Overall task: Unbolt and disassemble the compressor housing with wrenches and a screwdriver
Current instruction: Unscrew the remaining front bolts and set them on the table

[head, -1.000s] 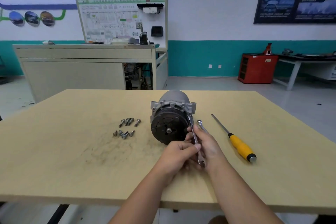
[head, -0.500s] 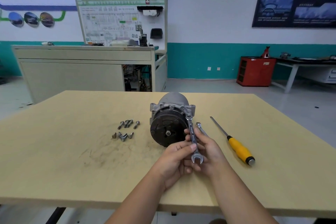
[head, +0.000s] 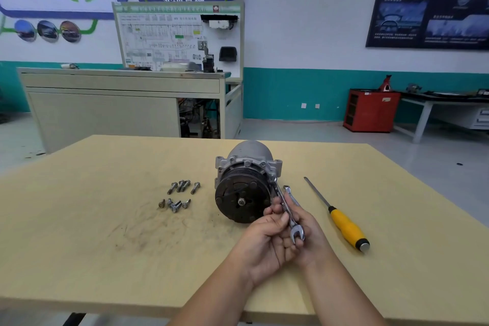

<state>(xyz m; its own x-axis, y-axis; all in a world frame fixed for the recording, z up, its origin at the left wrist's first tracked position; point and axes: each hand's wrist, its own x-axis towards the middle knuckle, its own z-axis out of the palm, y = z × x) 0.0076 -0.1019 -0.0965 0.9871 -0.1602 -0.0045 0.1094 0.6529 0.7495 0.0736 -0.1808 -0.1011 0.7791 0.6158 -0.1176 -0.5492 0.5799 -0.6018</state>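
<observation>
The grey compressor (head: pixel 247 180) lies on the yellow table (head: pixel 105 259), its dark pulley facing me. A steel wrench (head: pixel 287 210) runs from a bolt at the housing's right flange down to my hands. My left hand (head: pixel 267 238) grips its shaft with thumb and fingers. My right hand (head: pixel 307 230) curls round the wrench from behind, near its open jaw. A second wrench (head: pixel 289 192) lies just right of it, partly hidden by my right hand. A screwdriver (head: pixel 344 222) with a yellow handle lies to the right.
Several loose bolts (head: pixel 178 194) lie in two small groups on the table left of the compressor. Beyond the table stand a beige workbench (head: pixel 119 103) with a display board and a red cabinet (head: pixel 370 110).
The wrench's lower end has swung up and out from between my hands, so its open jaw now shows. Both hands keep their grip on it; the view shifted slightly.
</observation>
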